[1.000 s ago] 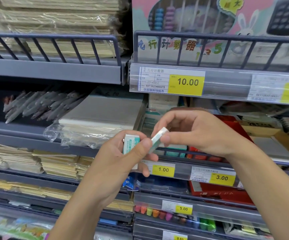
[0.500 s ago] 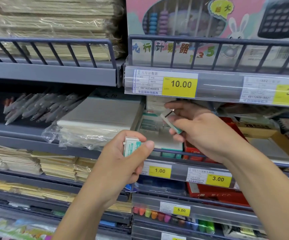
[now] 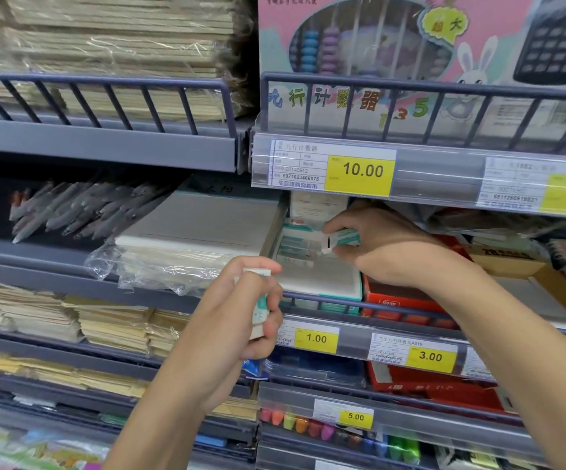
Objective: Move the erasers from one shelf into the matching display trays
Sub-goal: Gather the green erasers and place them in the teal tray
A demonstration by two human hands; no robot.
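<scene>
Right hand: the right hand is in under the 10.00 price tag, fingers curled round one eraser, pinching it by its green-and-white sleeve.
That eraser: white tip pointing left and slightly down, just over the eraser tray, right below the 10.00 price tag; I can't tell whether it touches the erasers beneath.
Eraser tray: a white-and-teal box with a few packed erasers lined up at its back, sitting behind the shelf's front rail, below the 10.00 price tag.
Left hand: the left hand is held lower, down and to the left of the 10.00 price tag, thumb and fingers wrapped round a small stack of erasers, teal print showing between the fingers.
Neighbours: a red box sits just right of the tray; a plastic-wrapped white packet lies just left of it, and grey pens are piled further left.
Lower tags: a 1.00 tag sits below the tray, beside the left hand's knuckles, with a 3.00 tag to its right.
</scene>
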